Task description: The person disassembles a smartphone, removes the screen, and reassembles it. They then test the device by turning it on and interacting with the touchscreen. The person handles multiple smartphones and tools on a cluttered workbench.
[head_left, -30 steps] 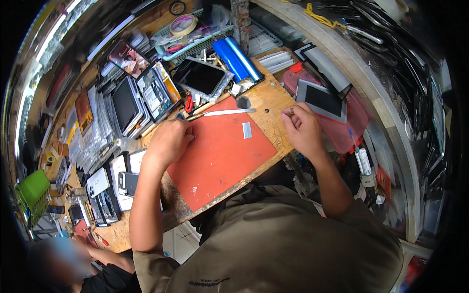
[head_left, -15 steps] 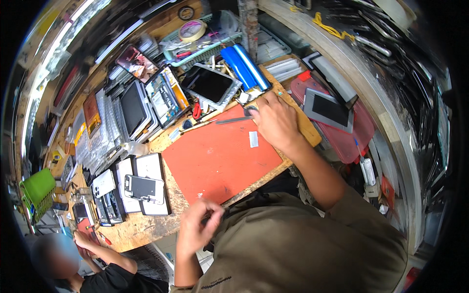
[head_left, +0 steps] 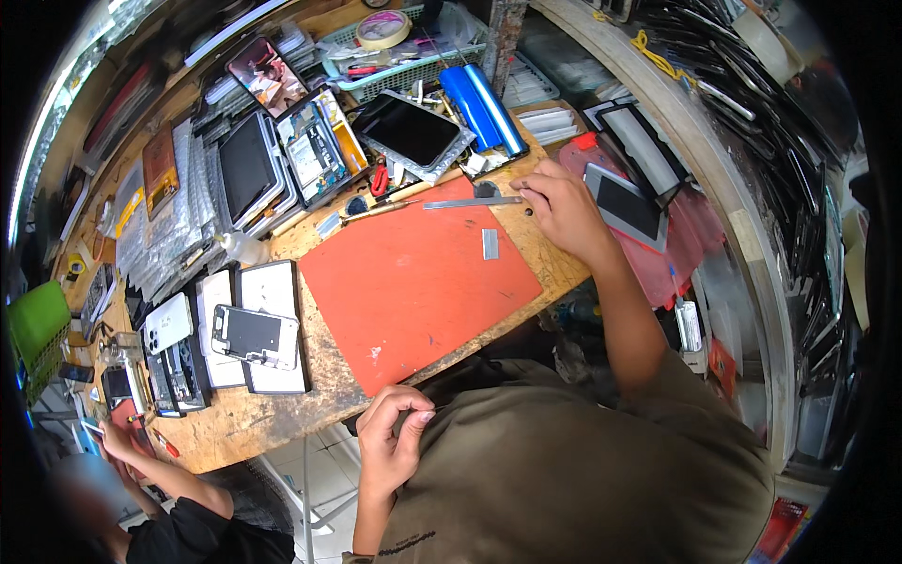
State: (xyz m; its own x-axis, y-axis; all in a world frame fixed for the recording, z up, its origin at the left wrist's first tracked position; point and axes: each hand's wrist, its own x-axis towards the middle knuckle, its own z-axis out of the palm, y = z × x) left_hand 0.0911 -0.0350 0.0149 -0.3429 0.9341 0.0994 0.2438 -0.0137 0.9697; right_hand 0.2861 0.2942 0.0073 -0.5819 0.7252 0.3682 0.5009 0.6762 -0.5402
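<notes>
My right hand (head_left: pixel 564 209) is at the right side of the orange mat (head_left: pixel 413 282), its fingers curled together beside the right end of a thin steel ruler-like strip (head_left: pixel 460 203). Whatever those fingertips may pinch is too small to make out. Just behind the strip sits a small dark round piece (head_left: pixel 486 190). A small silvery rectangular plate (head_left: pixel 489 244) rests on the mat's right part. Close to my body, at the bench's front edge, my left hand (head_left: pixel 393 440) is closed with thumb and index finger near each other; its contents are hidden.
Behind the mat lie a tablet-like black screen (head_left: pixel 413 129), blue rolls (head_left: pixel 479 111) and a basket (head_left: pixel 413 70). An opened phone part (head_left: pixel 254 336) lies on white boxes at left. A co-worker's hand (head_left: pixel 117 442) is at the lower left. A grey-framed device (head_left: pixel 625 207) sits at right.
The view has shifted slightly. My right hand has drawn back to the right, uncovering the strip's end and the dark round piece. My left hand's fingers have curled closer together.
</notes>
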